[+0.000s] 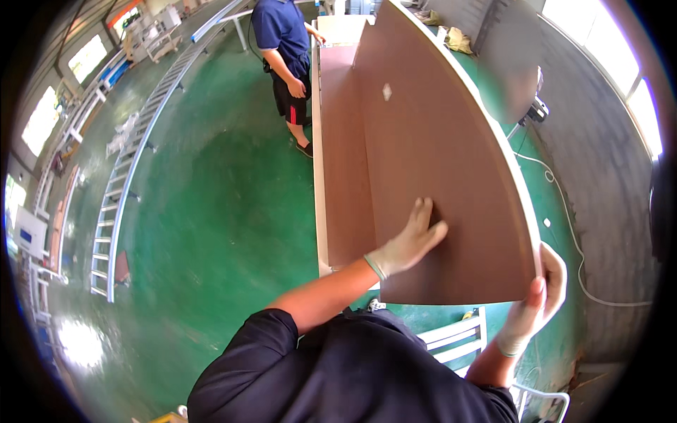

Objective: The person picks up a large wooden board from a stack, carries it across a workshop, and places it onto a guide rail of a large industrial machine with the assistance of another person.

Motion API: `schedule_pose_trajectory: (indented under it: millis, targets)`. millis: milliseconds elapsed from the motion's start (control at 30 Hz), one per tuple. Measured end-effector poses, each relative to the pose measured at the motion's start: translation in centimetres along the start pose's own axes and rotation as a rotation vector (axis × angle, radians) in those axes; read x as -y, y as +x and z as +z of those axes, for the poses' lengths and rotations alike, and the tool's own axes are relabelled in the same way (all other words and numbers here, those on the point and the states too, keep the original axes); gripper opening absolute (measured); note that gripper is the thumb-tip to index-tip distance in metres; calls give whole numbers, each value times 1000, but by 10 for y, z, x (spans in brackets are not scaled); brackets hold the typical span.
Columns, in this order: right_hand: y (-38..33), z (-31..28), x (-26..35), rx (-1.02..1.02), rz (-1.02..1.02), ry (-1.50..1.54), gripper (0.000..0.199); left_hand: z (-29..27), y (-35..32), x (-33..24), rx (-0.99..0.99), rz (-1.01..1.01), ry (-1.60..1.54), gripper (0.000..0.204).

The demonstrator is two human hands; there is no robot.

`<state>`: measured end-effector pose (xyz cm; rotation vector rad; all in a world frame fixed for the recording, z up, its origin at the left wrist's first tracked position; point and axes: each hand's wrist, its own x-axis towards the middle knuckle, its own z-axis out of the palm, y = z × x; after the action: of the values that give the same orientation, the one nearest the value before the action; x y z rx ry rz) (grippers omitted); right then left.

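Observation:
A large brown panel (430, 134) with a pale edge stands steeply tilted in front of me. My left hand (411, 242), in a pale glove with bare fingertips, lies against its broad face, fingers stretched out. At the near right corner, my right hand (530, 310) grips the panel's edge, thumb on the brown side and fingers round the outer side. A second brown panel (345, 155) lies flat along the left foot of the tilted one, with a pale rim. A small white mark (386, 92) shows on the upright face.
A person (285, 63) in a dark blue shirt stands at the far left side of the panels, one hand near their far end. A long metal roller conveyor (134, 155) runs along the left. White metal bars (455, 338) sit below the panel; a white cable (564, 204) curves across the right floor.

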<state>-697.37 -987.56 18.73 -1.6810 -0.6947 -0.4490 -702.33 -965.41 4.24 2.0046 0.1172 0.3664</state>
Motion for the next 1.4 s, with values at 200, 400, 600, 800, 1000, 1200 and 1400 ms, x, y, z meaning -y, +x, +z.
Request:
schedule_pose_trajectory:
  millis: [200, 400, 600, 800, 1000, 1200, 1400]
  targets:
    - [-51, 101, 6, 809, -44, 518, 76, -165, -35, -72, -243, 38, -827, 70]
    - [-208, 183, -213, 624, 547, -294, 55, -262, -110, -51, -506, -364, -696, 46]
    - [-222, 177, -240, 587, 706, -493, 67, -267, -175, -8, -579, -548, -564, 58]
    - [-235, 140, -251, 499, 816, -459, 50, -248, -195, 10, -637, -620, -600, 66]
    - [-227, 120, -274, 461, 827, -345, 44, -229, -181, -6, -613, -579, -464, 66]
    - [-172, 100, -313, 695, 953, -471, 58, -207, -177, 32, -655, -705, -646, 59]
    - [-167, 71, -367, 733, 962, -496, 65, -161, -216, 132, -725, -1030, -830, 56]
